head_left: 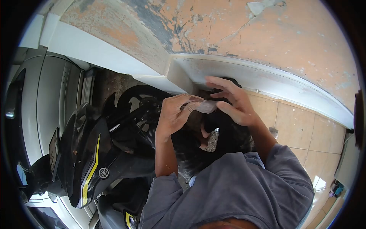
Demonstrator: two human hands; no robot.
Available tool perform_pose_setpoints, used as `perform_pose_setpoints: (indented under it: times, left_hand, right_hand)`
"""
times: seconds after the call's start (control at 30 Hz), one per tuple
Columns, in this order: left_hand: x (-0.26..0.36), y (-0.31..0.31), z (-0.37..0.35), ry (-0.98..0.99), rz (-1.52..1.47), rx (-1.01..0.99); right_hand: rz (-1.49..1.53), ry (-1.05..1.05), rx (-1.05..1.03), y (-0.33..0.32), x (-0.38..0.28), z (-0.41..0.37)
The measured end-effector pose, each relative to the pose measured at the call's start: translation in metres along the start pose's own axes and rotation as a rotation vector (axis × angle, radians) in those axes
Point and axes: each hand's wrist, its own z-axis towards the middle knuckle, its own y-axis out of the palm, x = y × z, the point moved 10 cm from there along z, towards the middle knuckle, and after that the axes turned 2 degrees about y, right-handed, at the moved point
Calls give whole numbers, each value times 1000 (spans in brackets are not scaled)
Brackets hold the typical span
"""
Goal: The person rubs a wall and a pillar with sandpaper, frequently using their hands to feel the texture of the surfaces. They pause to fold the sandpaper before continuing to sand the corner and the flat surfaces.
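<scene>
My left hand (177, 112) is closed, its thumb and fingers pinching a small greyish folded sheet (206, 107). The sheet sticks out to the right, toward my other hand. My right hand (234, 101) is raised beside it with the fingers spread and curved, the thumb tip right at the sheet's right end. Both hands are in front of my body, close to the foot of the wall. Below them, a foot in a sandal (213, 141) shows between my dark-clothed legs.
A black motorcycle (118, 160) with yellow stripes stands close on my left, and a silver car (34, 99) is beyond it. Ahead rises a wall (236, 30) with worn orange paint and a white ledge (267, 78). Tan floor tiles (293, 122) lie to the right.
</scene>
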Motion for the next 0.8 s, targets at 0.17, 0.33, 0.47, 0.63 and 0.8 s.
perform_pose_setpoints:
  times: [0.17, 0.33, 0.47, 0.63, 0.8]
  left_hand:
    - [58, -54, 25, 145, 337, 128]
    - [109, -111, 53, 323, 372, 343]
    - [132, -115, 64, 398, 584, 332]
    - [135, -105, 65, 481, 636, 176]
    - [163, -110, 59, 645, 773, 202]
  right_hand:
    - [52, 22, -171, 41, -13, 44]
    - [201, -21, -134, 62, -35, 66]
    - [-176, -250, -47, 56, -72, 87]
    - [-48, -416, 353, 41, -73, 85]
    - [-141, -393, 191, 53, -90, 87]
